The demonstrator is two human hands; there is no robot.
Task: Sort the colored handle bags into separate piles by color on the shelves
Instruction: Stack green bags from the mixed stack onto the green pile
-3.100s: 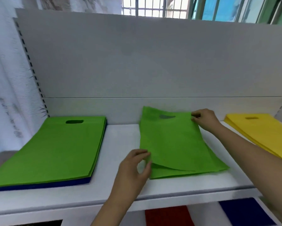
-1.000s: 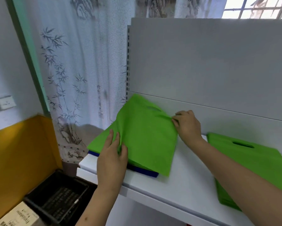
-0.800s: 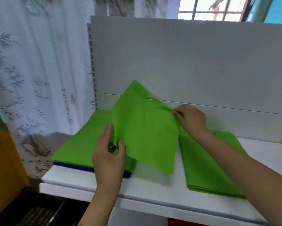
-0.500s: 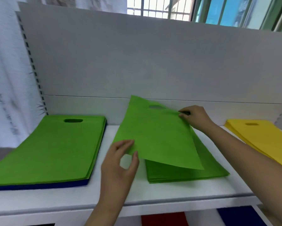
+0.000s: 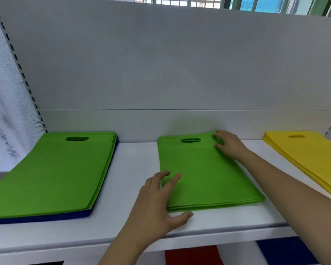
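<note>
The left hand (image 5: pixel 157 205) lies spread at the near left corner of the middle green pile (image 5: pixel 206 173), fingers straight and apart over the bag edge, thumb along the front edge, gripping nothing. The right hand (image 5: pixel 227 144) rests on the far right corner of the same pile, just beside the handle cutout (image 5: pixel 190 140), its fingers loosely bent and pressing the top bag flat; it pinches nothing that I can see. With 2 hands on opposite corners, the likely aim is to square the top bag onto the stack so the edges line up.

The pile sits mid-shelf, its back edge close to the white back panel (image 5: pixel 160 73) and its front edge near the lip of the shelf (image 5: pixel 137 165). To the left, well apart, lies a larger green pile (image 5: pixel 51 173) resting on blue bags (image 5: pixel 46 219) that show only as a thin strip beneath; those blues, I judge, remain unsorted. To the right, a yellow pile (image 5: pixel 306 157) runs off the frame edge. Bare shelf strips separate the 3 stacks, giving room to slide a bag sideways. Below the shelf, red bags (image 5: pixel 191 256) and more blue fabric (image 5: pixel 283 250) show on a lower level.
</note>
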